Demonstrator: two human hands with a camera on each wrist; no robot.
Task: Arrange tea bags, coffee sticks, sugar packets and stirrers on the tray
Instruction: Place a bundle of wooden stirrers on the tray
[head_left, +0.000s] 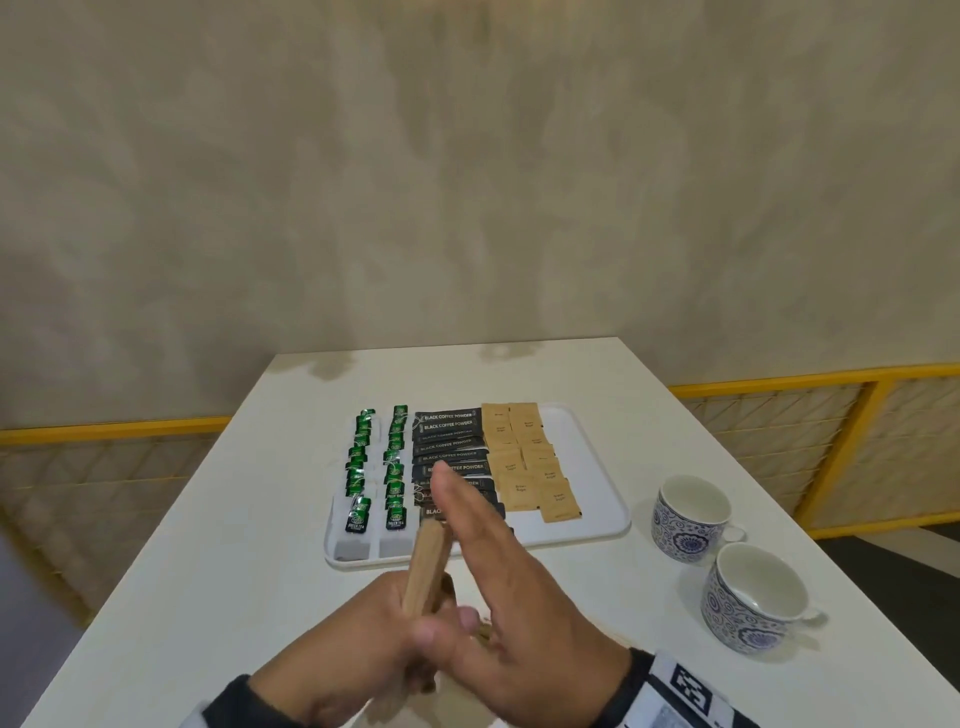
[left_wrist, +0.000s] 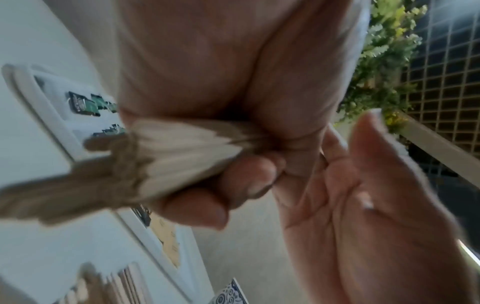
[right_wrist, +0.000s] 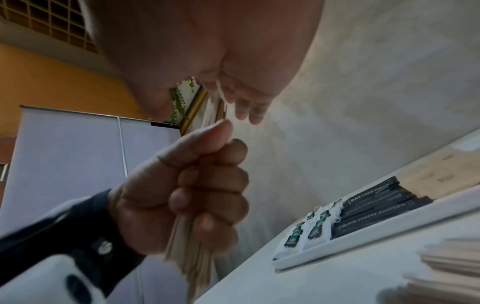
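Head: left hand fisted round a bundle of wooden stirrers, held upright near the front edge of the tray, likely to square the ends before laying them down; right hand flat, fingers straight, pressed against the bundle's side, grasping nothing. Tea bags, coffee sticks and sugar packets lie in rows on the tray; bare strip at its right looks left for stirrers. Two cups on the table right of the tray

Left wrist: blurred; bundle fans out of the curled fingers, flat right palm beside it, more stirrers on the table at the bottom edge

Right wrist: left fist clenched on the bundle, ends hanging below; tray near, loose stirrers blurred at lower right
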